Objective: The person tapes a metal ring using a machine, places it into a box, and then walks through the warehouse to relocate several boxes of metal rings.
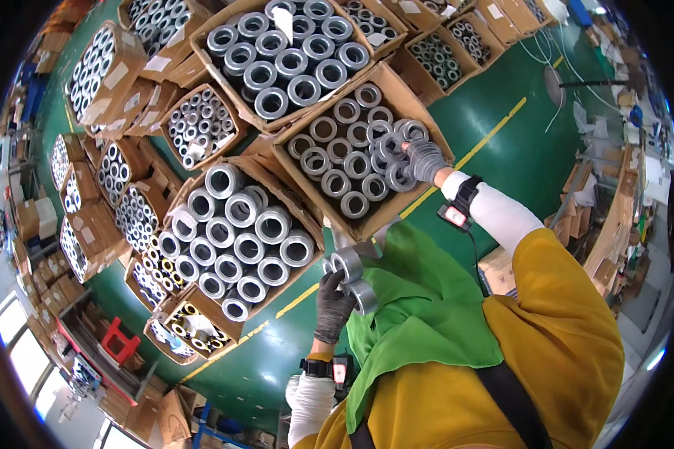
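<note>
Reaching into the open cardboard carton (408,97), the right hand (427,159), in a grey knit glove, is at its right-hand corner, with its fingertips against the raised cluster of thick-walled metal rings (391,146). Whether those fingers are clamped on one ring or merely resting on several, I cannot tell. The left hand (335,305), in a darker glove, is clamped on at least two loose metal rings (347,263), held outside the carton just off its bottom corner, close to the green cloth (419,292) over the person's front.

Rings in that corner touch and overlap, so a good hold probably means curling the fingers round a single wall, with a fingertip in the bore, and lifting straight up so the neighbours do not tip. The smooth metal looks heavy and apt to slip; the left grip should stay firm, its rings pressed together rather than dangling. Care is also wise with the right wrist's dark cable (478,258), which hangs outside the carton's lower right edge and could snag there.
</note>
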`<action>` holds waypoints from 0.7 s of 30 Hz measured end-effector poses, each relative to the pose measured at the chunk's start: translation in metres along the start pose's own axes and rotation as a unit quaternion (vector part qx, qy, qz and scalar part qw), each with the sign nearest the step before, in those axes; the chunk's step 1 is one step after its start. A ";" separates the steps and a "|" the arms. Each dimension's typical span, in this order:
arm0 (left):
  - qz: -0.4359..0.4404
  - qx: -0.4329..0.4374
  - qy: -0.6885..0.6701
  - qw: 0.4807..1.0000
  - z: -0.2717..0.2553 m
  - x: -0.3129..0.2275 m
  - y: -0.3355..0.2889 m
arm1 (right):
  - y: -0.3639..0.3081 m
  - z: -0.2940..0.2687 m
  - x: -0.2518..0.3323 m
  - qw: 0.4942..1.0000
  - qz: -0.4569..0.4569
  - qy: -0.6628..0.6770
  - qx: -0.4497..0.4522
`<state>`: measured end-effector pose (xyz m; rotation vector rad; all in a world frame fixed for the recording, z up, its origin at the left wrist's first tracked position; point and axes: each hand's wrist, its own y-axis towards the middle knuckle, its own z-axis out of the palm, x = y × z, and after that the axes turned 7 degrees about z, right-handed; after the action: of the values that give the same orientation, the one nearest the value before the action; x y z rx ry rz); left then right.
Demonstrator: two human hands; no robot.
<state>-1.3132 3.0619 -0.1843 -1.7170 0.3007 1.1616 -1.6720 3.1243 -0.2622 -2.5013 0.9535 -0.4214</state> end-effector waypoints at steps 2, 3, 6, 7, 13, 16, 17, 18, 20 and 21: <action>0.065 -0.002 -0.015 0.998 -0.004 0.011 -0.007 | -0.001 -0.005 0.008 1.000 0.015 0.001 0.002; 0.039 -0.010 -0.023 0.999 -0.003 0.009 -0.008 | -0.001 -0.008 0.014 1.000 0.005 0.003 0.014; 0.054 0.004 0.036 0.998 -0.002 0.009 -0.005 | -0.009 0.006 0.038 0.996 -0.055 0.049 -0.054; 0.054 0.008 0.036 0.998 -0.001 0.008 -0.005 | -0.008 0.009 0.059 0.963 -0.061 0.235 -0.115; 0.082 0.012 -0.004 0.997 0.006 0.000 0.002 | -0.008 0.032 0.127 0.981 0.006 0.192 0.042; 0.076 0.007 -0.054 0.996 0.011 0.005 0.007 | -0.005 0.036 0.128 0.956 0.094 0.264 0.091; 0.076 0.009 -0.053 0.996 0.010 0.005 0.006 | -0.006 0.037 0.125 0.966 0.055 0.234 0.098; 0.072 0.012 -0.044 0.996 0.010 0.005 0.007 | -0.006 0.027 0.119 0.966 0.053 0.233 0.099; 0.070 0.013 -0.034 0.997 0.009 0.005 0.009 | -0.006 -0.008 0.093 0.975 -0.169 0.145 0.017; 0.063 0.020 -0.057 0.996 0.010 0.007 0.010 | 0.007 -0.013 0.075 0.985 -0.121 0.125 -0.015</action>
<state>-1.3219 3.0673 -0.1963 -1.6080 0.3644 1.3321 -1.6278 3.0645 -0.2450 -2.6455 0.7487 -0.8193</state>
